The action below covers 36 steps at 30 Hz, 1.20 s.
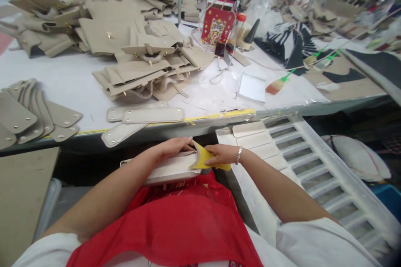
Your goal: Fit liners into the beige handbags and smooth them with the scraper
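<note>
A boxy off-white leather piece (175, 167), which looks like part of a bag, rests on the red apron at my lap. My left hand (175, 147) lies along its upper edge with fingers bent around that edge; the fingertips are partly hidden. In my right hand (221, 154) is a flat yellow piece (200, 156) with a curved edge, held between thumb and fingers. The yellow piece touches the right end of the off-white piece. A bracelet circles my right wrist.
Beige bag parts (138, 66) are heaped on the white table (216, 100). Riveted straps (153, 115) overhang its front edge. On the right is a slatted white rack (313, 167) with off-white panels. Glue brushes (277, 85) and a red box (218, 23) stand farther back. Another person is in the background.
</note>
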Each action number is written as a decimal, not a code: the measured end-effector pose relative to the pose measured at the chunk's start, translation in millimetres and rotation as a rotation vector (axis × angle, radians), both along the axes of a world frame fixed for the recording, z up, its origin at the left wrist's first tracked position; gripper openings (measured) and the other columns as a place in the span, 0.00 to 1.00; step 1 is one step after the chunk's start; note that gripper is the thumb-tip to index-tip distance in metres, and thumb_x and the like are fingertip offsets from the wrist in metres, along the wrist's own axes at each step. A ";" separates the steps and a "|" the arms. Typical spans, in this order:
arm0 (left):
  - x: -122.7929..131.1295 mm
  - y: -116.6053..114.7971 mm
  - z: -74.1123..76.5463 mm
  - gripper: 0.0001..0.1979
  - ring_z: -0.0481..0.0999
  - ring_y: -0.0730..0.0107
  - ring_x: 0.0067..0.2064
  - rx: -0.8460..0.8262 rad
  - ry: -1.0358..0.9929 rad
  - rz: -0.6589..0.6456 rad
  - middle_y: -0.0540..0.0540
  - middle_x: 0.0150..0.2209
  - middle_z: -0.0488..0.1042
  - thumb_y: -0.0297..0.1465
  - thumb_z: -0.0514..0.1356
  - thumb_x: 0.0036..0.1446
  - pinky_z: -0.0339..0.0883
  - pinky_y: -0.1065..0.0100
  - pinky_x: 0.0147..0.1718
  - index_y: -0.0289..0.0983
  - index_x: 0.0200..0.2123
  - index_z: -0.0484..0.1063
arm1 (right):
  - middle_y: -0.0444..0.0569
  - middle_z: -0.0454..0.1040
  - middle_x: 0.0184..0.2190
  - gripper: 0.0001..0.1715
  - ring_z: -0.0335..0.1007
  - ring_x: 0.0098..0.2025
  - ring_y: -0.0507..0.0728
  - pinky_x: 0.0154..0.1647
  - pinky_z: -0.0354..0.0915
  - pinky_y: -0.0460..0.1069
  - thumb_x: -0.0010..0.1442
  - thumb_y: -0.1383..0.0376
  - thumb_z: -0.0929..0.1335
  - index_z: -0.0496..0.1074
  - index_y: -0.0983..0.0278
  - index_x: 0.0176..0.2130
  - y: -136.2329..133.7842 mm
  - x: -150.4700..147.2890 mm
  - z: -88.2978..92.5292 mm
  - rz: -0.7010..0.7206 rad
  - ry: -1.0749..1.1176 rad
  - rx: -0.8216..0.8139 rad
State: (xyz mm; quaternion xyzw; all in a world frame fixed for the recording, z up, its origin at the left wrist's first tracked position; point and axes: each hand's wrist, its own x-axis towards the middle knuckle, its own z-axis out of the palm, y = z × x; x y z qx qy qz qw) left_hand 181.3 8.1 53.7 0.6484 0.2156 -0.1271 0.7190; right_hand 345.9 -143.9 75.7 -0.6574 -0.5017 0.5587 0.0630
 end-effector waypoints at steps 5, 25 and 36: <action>-2.0 0.7 -3.7 0.30 0.74 0.57 0.43 -0.030 0.080 0.117 0.41 0.36 0.78 0.52 0.51 0.53 0.59 0.60 0.48 0.31 0.42 0.72 | 0.57 0.75 0.34 0.32 0.72 0.35 0.59 0.32 0.61 0.48 0.62 0.45 0.52 0.69 0.67 0.40 23.1 -14.3 6.7 0.212 -0.504 0.081; -5.8 3.8 -14.2 0.24 0.66 0.72 0.24 0.124 0.139 0.052 0.46 0.25 0.74 0.50 0.59 0.44 0.58 0.70 0.25 0.33 0.28 0.75 | 0.53 0.75 0.31 0.30 0.73 0.34 0.58 0.28 0.55 0.48 0.66 0.54 0.47 0.68 0.64 0.37 18.9 -33.7 -14.1 0.265 -0.886 0.364; -26.7 8.8 -11.0 0.24 0.53 0.76 0.20 0.379 0.138 -0.121 0.52 0.17 0.60 0.51 0.54 0.48 0.45 0.71 0.19 0.34 0.21 0.69 | 0.57 0.75 0.32 0.31 0.72 0.34 0.59 0.29 0.54 0.48 0.66 0.54 0.48 0.70 0.67 0.36 34.0 -31.4 -9.8 0.441 -0.790 0.452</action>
